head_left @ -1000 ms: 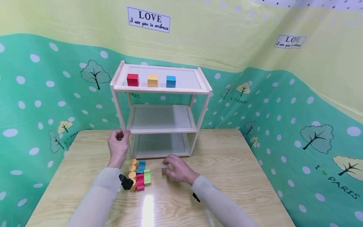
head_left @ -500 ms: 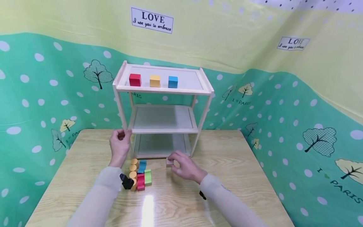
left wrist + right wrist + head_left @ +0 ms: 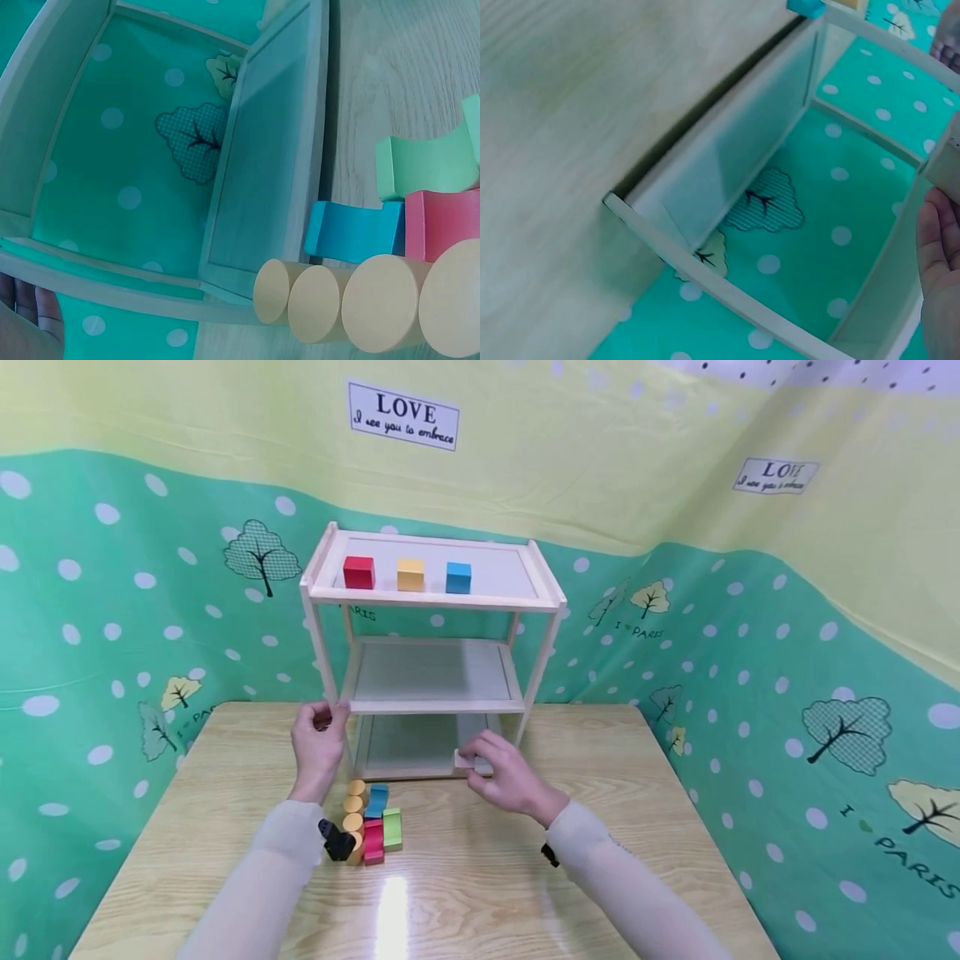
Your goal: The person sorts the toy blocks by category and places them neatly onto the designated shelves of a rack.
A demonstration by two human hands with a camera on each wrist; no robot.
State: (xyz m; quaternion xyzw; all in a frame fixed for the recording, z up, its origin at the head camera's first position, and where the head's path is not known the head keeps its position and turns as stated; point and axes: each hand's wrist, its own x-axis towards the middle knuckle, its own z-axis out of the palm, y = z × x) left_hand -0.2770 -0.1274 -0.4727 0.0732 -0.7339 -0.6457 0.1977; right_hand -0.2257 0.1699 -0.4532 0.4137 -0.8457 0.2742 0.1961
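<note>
Pale block (image 3: 461, 760), pinched between the thumb and fingers of the right hand (image 3: 510, 777), raised off the table (image 3: 600, 760) in front of the white shelf unit (image 3: 435, 706). From where I stand it overlaps the front edge of the bottom shelf (image 3: 408, 743), right of centre; the right wrist view sets it close to the edge of the middle shelf (image 3: 431, 672), though whether it touches I cannot tell. The left hand (image 3: 318, 747), fingers curled, appears to grip the left front post (image 3: 320, 652). On the top shelf, a red cube (image 3: 359, 572), a yellow cube (image 3: 410, 575) and a blue cube (image 3: 458, 578) form a spaced row near the front edge. Near the left forearm lie yellow cylinders (image 3: 353, 823) and curved pieces in blue (image 3: 377, 801), green (image 3: 392, 829) and red (image 3: 373, 842). The step in hand looks like carrying the block at the shelving. Done well, it would call for a light, level pinch, knuckles clear of the shelf edges, and a left hand firm enough to steady the frame without tugging, lest a bump shift the row above.
</note>
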